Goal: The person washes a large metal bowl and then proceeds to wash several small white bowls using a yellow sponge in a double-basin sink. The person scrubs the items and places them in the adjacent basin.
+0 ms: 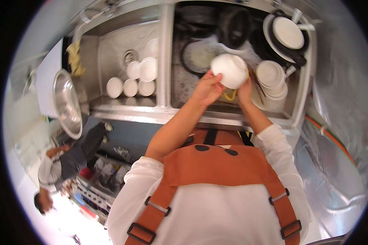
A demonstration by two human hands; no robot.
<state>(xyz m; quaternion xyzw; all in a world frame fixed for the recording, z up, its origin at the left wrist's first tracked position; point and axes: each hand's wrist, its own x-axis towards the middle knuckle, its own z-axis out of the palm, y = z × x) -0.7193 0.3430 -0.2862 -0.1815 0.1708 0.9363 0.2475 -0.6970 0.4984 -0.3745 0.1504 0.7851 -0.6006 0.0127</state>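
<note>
Over the right basin of a steel double sink (165, 61), my left hand (209, 88) grips the near left side of a white bowl (229, 71). My right hand (245, 88) is at the bowl's right side, its fingers mostly hidden behind it. A yellow strip (230, 95), perhaps part of a cloth or scrubber, shows below the bowl between my hands. Beyond the bowl lies a dark-rimmed round vessel (199, 56) in cloudy, foamy water. White bowls (270, 75) are stacked to the right of my right hand.
Black pans (234, 27) fill the back of the right basin, with white dishes (288, 33) at its back right. Several white bowls (114, 87) stand in the left basin. A yellow cloth (75, 59) and a large metal bowl (67, 104) are farther left. A person (70, 159) is at lower left.
</note>
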